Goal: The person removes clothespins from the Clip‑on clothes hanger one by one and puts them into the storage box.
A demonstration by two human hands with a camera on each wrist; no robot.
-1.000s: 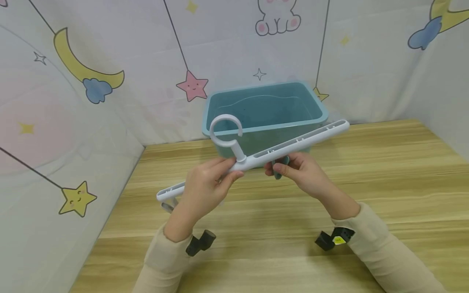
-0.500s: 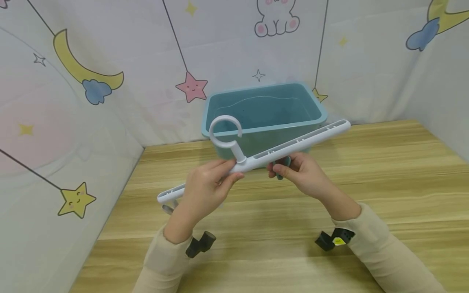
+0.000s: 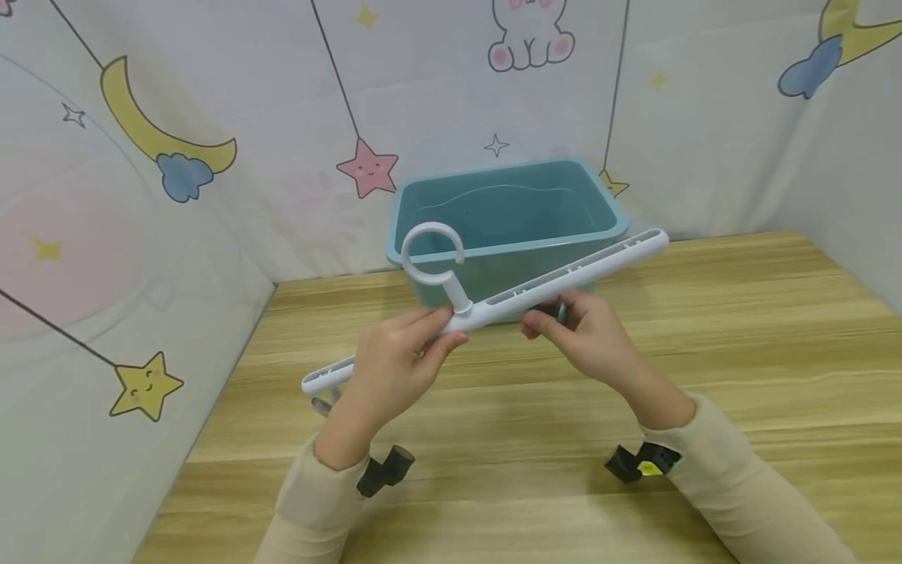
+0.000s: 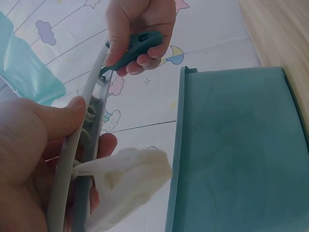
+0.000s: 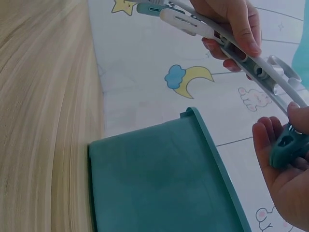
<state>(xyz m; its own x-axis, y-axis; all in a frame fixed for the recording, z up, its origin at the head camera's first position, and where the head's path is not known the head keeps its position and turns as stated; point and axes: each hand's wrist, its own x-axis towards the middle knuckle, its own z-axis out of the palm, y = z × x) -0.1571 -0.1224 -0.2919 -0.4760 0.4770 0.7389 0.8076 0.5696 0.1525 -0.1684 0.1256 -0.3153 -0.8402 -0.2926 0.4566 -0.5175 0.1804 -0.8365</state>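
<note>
My left hand (image 3: 395, 356) grips a white clothes hanger (image 3: 578, 276) just below its round hook, and the hanger's right arm tilts upward. Under that right arm, my right hand (image 3: 592, 333) pinches a dark green clip (image 4: 140, 48) between thumb and fingers. In the left wrist view the clip's narrow end meets the hanger's underside. From the head view most of this clip is hidden by the fingers and hanger. A white clip (image 4: 130, 181) hangs from the hanger beside my left hand. Farther along the left arm is another green clip (image 5: 147, 8).
Behind the hanger, a blue-green plastic bin (image 3: 517, 247) stands on the wooden table (image 3: 493, 486) against a patterned cloth backdrop (image 3: 282, 94). The hanger overlaps the bin's front in the head view. Black cameras (image 3: 384, 470) are strapped at both wrists.
The green clip in my right hand has turned from hanging below the thumb to lying mostly hidden behind the fingers. My left hand and the hanger have hardly moved.
</note>
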